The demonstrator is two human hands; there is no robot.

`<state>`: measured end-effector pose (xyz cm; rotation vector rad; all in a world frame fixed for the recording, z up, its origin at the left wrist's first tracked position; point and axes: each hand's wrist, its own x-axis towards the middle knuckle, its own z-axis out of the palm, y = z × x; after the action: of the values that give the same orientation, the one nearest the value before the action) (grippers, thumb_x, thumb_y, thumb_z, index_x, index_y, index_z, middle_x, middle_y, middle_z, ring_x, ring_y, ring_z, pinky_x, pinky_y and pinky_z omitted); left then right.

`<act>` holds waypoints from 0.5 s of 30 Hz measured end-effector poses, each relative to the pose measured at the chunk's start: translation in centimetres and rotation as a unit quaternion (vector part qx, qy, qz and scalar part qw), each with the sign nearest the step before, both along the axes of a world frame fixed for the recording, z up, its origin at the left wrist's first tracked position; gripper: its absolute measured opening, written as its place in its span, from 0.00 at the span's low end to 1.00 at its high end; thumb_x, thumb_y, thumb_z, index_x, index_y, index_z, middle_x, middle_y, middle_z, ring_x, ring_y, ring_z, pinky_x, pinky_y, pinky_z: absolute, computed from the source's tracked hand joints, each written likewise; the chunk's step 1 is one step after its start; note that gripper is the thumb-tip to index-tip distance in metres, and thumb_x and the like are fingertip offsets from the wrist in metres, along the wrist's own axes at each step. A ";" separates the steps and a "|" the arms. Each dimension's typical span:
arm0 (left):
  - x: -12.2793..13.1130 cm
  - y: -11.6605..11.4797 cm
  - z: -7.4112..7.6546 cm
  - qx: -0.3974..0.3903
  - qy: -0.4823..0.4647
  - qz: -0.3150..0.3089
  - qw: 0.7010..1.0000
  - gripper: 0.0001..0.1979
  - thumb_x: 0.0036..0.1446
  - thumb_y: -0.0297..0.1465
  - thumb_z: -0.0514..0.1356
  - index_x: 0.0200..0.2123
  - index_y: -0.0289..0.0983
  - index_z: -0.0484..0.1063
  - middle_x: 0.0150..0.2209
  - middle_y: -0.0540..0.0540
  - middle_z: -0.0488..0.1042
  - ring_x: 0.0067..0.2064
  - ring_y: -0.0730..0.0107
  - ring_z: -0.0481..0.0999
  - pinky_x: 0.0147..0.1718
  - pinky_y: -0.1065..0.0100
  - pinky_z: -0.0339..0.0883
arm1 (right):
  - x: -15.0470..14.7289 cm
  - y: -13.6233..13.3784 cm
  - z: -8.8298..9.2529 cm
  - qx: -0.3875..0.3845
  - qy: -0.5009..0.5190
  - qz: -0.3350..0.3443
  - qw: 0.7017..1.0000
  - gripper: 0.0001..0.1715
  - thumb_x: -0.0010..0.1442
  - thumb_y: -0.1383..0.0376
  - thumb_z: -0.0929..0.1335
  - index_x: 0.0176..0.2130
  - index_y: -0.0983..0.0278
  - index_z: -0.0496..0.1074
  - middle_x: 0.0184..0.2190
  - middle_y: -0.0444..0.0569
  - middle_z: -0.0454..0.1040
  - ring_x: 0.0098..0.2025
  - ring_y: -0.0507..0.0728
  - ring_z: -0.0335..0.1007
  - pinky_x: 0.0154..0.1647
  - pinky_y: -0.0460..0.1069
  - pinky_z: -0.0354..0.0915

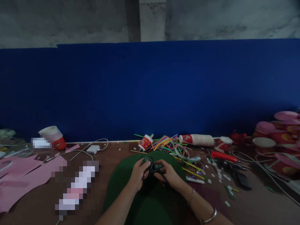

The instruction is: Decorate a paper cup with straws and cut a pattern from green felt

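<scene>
Near the middle of the head view, my left hand (pixel 139 172) is closed around a small, dark round thing (pixel 147 162) that looks like a roll of tape. My right hand (pixel 168 175) grips black scissors (pixel 164 177), as far as their dark loops show. Both hands are close together, and their held things meet or overlap between them. Fingers and dim light hide the details there. Under the hands lies a large dark green sheet (pixel 145 204) with a rounded far edge.
Colourful sticks (pixel 165 143) and a tipped red paper cup (pixel 145 142) lie behind the sheet. A stack of paper cups (pixel 199 139), a red-handled tool (pixel 223 156) and paper scraps lie right. Pink paper (pixel 30 179), a white adapter (pixel 93 149) and stacked cups (pixel 55 137) are left. A blue panel (pixel 150 90) stands behind.
</scene>
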<state>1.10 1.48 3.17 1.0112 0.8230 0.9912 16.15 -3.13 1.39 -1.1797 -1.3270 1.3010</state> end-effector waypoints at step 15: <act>0.2 -0.4 0.4 0.007 0.008 0.018 1.000 0.14 0.43 0.37 0.65 0.24 0.36 0.63 0.14 0.59 0.57 0.13 0.86 0.55 0.11 0.80 0.42 | 0.2 0.1 0.0 -0.012 -0.006 0.008 1.000 0.30 0.45 0.55 0.72 0.42 0.62 0.58 0.17 0.33 0.63 0.14 0.46 0.57 0.13 0.42 0.58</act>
<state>1.33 1.03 3.58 1.0198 0.8515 1.0227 16.34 -3.02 1.38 -1.1966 -1.3350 1.3259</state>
